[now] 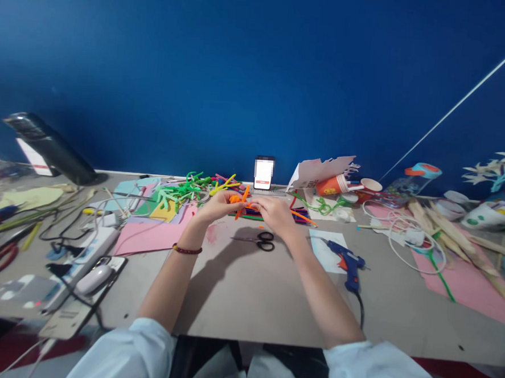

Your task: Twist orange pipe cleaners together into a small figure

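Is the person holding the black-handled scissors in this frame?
No, the black-handled scissors lie on the table, while the left hand and right hand hold an orange fuzzy craft piece.

Both of the person's arms stretch forward and lean in toward each other, bare below the pale blue sleeves [125, 353], which stop around the elbows. I can see the left arm [165, 289] angling up and inward, the left wrist [196, 228] bent toward the middle; the right arm [325, 293] slants in to match it from the other side. The left grip [217, 207] and the right grip [275, 211] sit close together, nearly meeting, fingers curled inward and pinched closed, finer fingertip detail too small to make out.
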`<action>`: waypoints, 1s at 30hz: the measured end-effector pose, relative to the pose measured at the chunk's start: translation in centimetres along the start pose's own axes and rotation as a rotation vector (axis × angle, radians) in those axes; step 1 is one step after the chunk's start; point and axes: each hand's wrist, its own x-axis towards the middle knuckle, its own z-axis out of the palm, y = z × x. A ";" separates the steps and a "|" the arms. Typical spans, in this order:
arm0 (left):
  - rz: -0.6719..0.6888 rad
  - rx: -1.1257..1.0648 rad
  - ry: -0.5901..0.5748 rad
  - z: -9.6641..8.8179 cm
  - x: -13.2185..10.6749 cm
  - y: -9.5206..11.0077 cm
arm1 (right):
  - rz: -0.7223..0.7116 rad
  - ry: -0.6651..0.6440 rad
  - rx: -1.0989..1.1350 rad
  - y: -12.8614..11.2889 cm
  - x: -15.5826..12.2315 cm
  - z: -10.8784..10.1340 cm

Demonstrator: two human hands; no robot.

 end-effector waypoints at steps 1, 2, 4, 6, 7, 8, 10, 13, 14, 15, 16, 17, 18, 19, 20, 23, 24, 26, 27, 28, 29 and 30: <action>0.013 0.019 -0.015 0.0 -0.1 0.3 | 0.035 -0.006 0.047 -0.1 0.0 -0.2; 0.026 0.033 -0.026 0.0 -0.2 0.5 | 0.069 -0.013 0.095 -0.1 0.0 -0.3; 0.052 0.050 -0.039 0.0 -0.5 1.1 | 0.129 -0.049 0.215 0.0 0.0 -0.4; 0.069 0.054 -0.057 0.1 -0.7 1.5 | 0.201 -0.136 0.407 0.3 0.0 -0.3; 0.076 0.054 -0.072 0.1 -0.8 1.7 | 0.251 -0.196 0.528 0.4 0.0 -0.2; 0.080 0.051 -0.092 0.1 -0.9 1.8 | 0.313 -0.257 0.656 0.5 -0.1 -0.1; 0.084 0.036 -0.132 0.1 -1.0 1.9 | 0.443 -0.370 0.886 0.6 -0.1 0.0; 0.097 -0.004 -0.161 0.1 -1.0 1.8 | 0.569 -0.476 1.084 0.4 -0.2 -0.2; 0.104 -0.015 -0.158 0.1 -1.0 1.8 | 0.597 -0.488 1.114 0.4 -0.2 -0.2; 0.109 -0.023 -0.148 0.1 -1.0 1.7 | 0.620 -0.489 1.132 0.3 -0.2 -0.3; 0.113 -0.028 -0.137 0.1 -1.0 1.7 | 0.636 -0.483 1.142 0.3 -0.2 -0.3; 0.112 -0.028 -0.125 0.1 -1.0 1.6 | 0.638 -0.474 1.144 0.2 -0.2 -0.3; 0.109 -0.025 -0.113 0.0 -1.0 1.5 | 0.629 -0.462 1.137 0.2 -0.1 -0.3; 0.106 -0.021 -0.098 -0.1 -0.9 1.4 | 0.609 -0.445 1.119 0.2 -0.1 -0.2; 0.106 -0.019 -0.080 -0.2 -0.8 1.2 | 0.584 -0.417 1.084 0.1 -0.1 -0.1; 0.113 -0.053 0.049 -0.5 -0.3 0.6 | 0.480 -0.230 0.832 -0.2 -0.1 -0.1; 0.105 -0.084 0.120 -0.5 -0.1 0.5 | 0.417 -0.146 0.699 -0.3 -0.1 -0.1; 0.046 -0.166 0.259 -0.6 0.3 0.2 | 0.258 0.001 0.403 -0.6 -0.1 -0.2; -0.003 -0.207 0.306 -0.6 0.4 0.1 | 0.175 0.049 0.261 -0.8 -0.2 -0.2; -0.058 -0.241 0.326 -0.5 0.5 0.1 | 0.095 0.076 0.134 -0.9 -0.2 -0.2; -0.112 -0.269 0.315 -0.4 0.5 0.1 | 0.028 0.087 0.025 -0.9 -0.3 -0.1; -0.160 -0.289 0.269 -0.4 0.5 0.2 | -0.029 0.089 -0.066 -1.0 -0.3 -0.1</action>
